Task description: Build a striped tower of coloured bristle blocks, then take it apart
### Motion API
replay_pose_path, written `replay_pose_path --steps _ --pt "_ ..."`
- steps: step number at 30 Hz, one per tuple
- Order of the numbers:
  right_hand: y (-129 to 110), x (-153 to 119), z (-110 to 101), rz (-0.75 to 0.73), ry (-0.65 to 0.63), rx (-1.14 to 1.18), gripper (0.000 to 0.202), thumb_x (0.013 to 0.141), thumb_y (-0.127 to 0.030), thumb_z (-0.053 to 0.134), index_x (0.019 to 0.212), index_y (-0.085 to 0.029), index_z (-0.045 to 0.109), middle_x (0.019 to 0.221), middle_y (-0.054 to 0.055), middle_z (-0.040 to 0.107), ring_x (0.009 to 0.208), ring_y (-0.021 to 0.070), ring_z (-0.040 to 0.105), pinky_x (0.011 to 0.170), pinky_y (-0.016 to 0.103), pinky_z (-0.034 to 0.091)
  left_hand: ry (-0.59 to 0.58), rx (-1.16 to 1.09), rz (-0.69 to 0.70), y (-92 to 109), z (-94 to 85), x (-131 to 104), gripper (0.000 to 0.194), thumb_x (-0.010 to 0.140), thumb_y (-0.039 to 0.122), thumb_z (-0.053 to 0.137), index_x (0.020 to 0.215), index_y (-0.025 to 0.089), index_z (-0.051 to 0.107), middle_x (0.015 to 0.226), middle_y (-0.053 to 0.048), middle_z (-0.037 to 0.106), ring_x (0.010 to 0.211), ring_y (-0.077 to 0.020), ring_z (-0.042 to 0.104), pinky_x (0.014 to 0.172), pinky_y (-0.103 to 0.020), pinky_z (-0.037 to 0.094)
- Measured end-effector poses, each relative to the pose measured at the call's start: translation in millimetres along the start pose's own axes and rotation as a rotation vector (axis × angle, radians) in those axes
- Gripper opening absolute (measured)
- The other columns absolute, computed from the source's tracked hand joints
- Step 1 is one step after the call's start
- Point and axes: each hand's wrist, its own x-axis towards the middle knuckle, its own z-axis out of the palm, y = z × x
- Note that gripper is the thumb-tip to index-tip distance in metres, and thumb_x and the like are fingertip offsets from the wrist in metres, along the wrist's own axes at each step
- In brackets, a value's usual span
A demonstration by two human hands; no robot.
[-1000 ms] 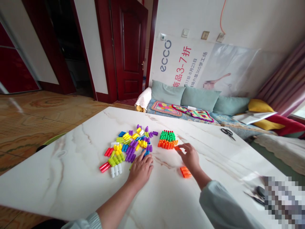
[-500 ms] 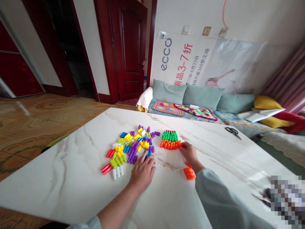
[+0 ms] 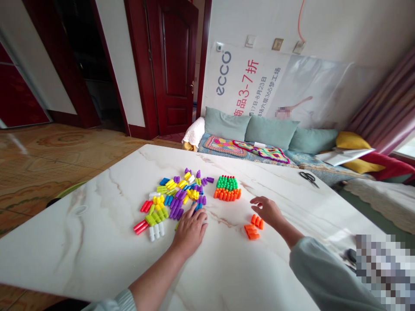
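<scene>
My left hand [image 3: 190, 226] rests with fingers spread at the near right edge of a mixed pile of plastic pieces, by some blue pieces [image 3: 199, 207]. Purple pieces [image 3: 177, 208], yellow, white, lime and red ones [image 3: 141, 226] lie in that pile. My right hand [image 3: 265, 209] hovers with fingers apart and nothing between them, just above loose orange pieces [image 3: 251, 232]. Left of it stands a block of neat rows: orange pieces [image 3: 227, 195] in front, green ones [image 3: 227, 184] behind, red tips at the back.
The white marbled table [image 3: 106, 242] fills the foreground. Black scissors [image 3: 308, 177] lie at its far right, and another dark object [image 3: 350, 255] at the right edge is partly blurred out. A sofa with cushions [image 3: 272, 132] stands behind the table.
My right hand has let go of the orange row's right end and moved right and toward me, its fingers now apart. My left hand stays by the pile. The view has shifted slightly.
</scene>
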Motion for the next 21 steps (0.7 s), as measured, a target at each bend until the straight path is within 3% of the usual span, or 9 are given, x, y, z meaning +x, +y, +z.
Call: replay_pose_path --steps 3,5,8,13,17,21 --pt "8.4 -17.6 -9.4 -0.033 -0.183 -0.116 0.023 0.071 -0.028 0.066 0.092 -0.028 0.073 0.095 0.003 0.068 0.079 0.0180 0.062 0.067 0.027 0.042 0.004 -0.011 0.005 -0.6 1.3 0.2 0.010 0.090 0.020 0.048 0.094 0.025 0.056 0.118 -0.001 0.061 0.133 -0.0235 0.037 0.102 -0.041 0.039" --pt "12.1 -26.4 -8.0 -0.027 -0.205 -0.142 0.030 0.069 -0.029 0.068 0.099 -0.029 0.071 0.096 0.003 0.067 0.077 0.0176 0.062 0.067 0.027 0.041 0.011 -0.016 0.007 -1.3 2.3 -0.1 0.011 0.089 0.020 0.048 0.095 0.025 0.056 0.120 -0.001 0.061 0.133 -0.0228 0.036 0.103 -0.041 0.038" --pt "15.2 -32.1 -1.1 0.007 -0.161 -0.136 0.035 0.068 -0.028 0.068 0.103 -0.024 0.070 0.093 0.005 0.066 0.076 0.0172 0.062 0.069 0.026 0.041 0.015 -0.017 0.010 -2.3 3.1 -0.7 0.013 0.089 0.019 0.048 0.096 0.025 0.057 0.122 -0.002 0.060 0.134 -0.0221 0.036 0.104 -0.041 0.038" --pt "15.2 -32.0 1.3 0.066 -0.115 -0.080 0.025 0.061 -0.026 0.072 0.086 -0.019 0.070 0.082 0.003 0.067 0.075 0.0178 0.060 0.064 0.024 0.041 0.008 0.014 0.014 -2.4 2.9 -1.2 0.013 0.090 0.020 0.046 0.097 0.025 0.057 0.124 -0.001 0.059 0.133 -0.0230 0.038 0.104 -0.042 0.038" --pt "13.6 -32.7 -0.1 0.094 -0.106 0.010 0.012 0.069 -0.021 0.060 0.077 -0.018 0.069 0.068 0.001 0.066 0.066 0.0159 0.058 0.060 0.024 0.039 0.008 0.027 0.017 -2.3 3.5 -0.5 0.013 0.090 0.021 0.046 0.097 0.025 0.056 0.125 -0.001 0.060 0.133 -0.0234 0.037 0.104 -0.042 0.038" --pt "8.7 -29.0 5.0 0.013 0.040 0.043 0.022 0.074 -0.018 0.052 0.086 -0.020 0.071 0.080 0.003 0.068 0.069 0.0160 0.060 0.066 0.025 0.043 0.009 0.026 0.018 -2.7 4.0 -0.2 0.012 0.090 0.021 0.046 0.097 0.025 0.056 0.124 -0.001 0.059 0.134 -0.0232 0.036 0.104 -0.042 0.038"
